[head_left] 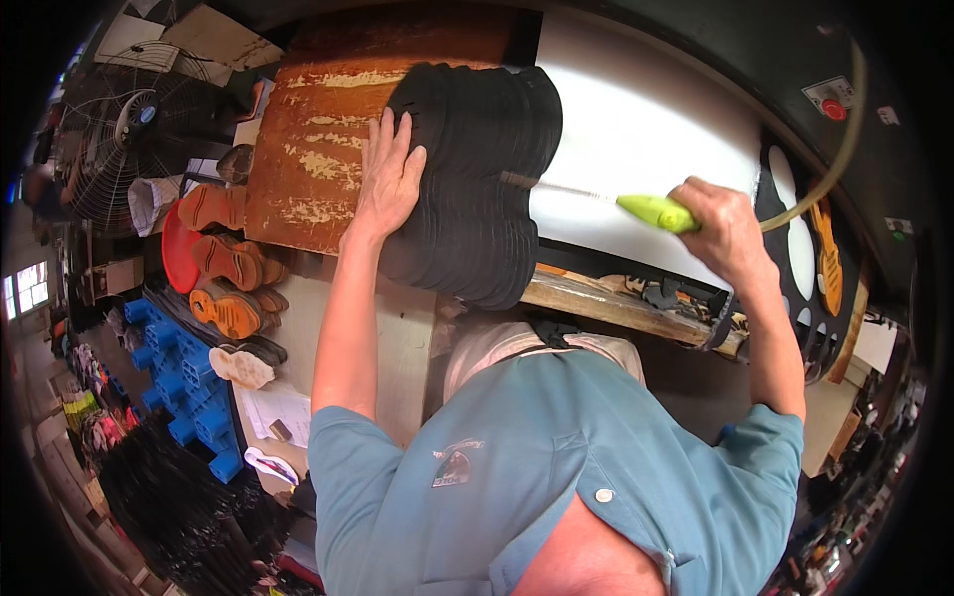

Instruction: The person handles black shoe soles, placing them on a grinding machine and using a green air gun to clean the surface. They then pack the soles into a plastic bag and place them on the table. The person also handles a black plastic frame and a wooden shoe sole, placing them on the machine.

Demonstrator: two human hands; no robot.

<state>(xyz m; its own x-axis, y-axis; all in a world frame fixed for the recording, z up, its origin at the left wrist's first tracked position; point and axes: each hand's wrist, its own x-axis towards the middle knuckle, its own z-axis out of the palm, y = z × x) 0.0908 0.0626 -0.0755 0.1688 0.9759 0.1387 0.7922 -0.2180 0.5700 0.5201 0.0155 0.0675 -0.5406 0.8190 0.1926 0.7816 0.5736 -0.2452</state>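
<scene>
A long row of black sole-shaped sheets [477,189], packed face to face, lies across the bench in front of me. My left hand [390,184] rests on the left end of this row, its fingers stretched out and holding nothing. My right hand [723,223] is closed around a tool with a bright green handle [656,212]. From the handle a thin, pale shaft [571,189] points left, and its tip overlaps the right side of the black sheets. Whether the tip touches them I cannot tell.
Under the sheets are a worn brown wooden board [318,149] and a bright white surface [636,109]. Orange shoe soles [227,258] and a blue plastic rack [189,372] stand left, near a wire fan [129,139]. A pale hose [825,184] and red button [833,109] are right.
</scene>
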